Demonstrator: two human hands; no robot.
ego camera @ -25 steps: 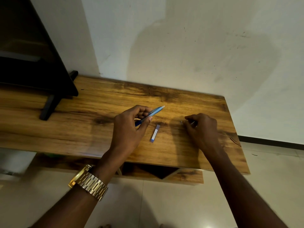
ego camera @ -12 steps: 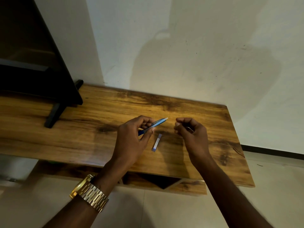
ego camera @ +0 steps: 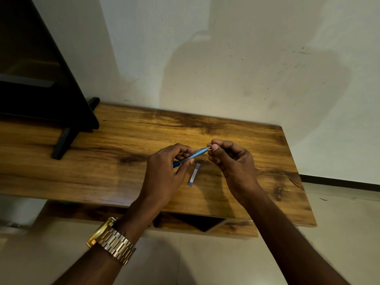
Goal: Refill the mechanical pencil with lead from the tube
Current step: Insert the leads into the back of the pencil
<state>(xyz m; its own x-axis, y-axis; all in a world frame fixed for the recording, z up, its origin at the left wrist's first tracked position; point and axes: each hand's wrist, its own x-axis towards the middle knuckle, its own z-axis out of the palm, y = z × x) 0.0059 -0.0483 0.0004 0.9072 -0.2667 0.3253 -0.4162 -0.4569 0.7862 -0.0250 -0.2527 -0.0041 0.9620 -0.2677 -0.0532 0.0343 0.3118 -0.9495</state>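
My left hand (ego camera: 164,175) grips a blue mechanical pencil (ego camera: 195,154) by its lower barrel and holds it above the wooden table (ego camera: 115,136), its light end pointing up and right. My right hand (ego camera: 234,165) pinches something small between thumb and forefinger right at that end of the pencil; the piece is too small to identify. The lead tube (ego camera: 194,174), a short blue and white stick, lies flat on the table just below the pencil, between my two hands, touched by neither.
A black screen (ego camera: 41,89) on a dark foot (ego camera: 61,145) stands at the table's left end. A pale wall rises directly behind the table. A lower shelf (ego camera: 236,227) shows under the front edge, with tiled floor (ego camera: 339,233) to the right.
My right hand lifted from the table at the right, fingers pinched, and came left to meet the pencil's upper end. My left hand kept its grip on the pencil.
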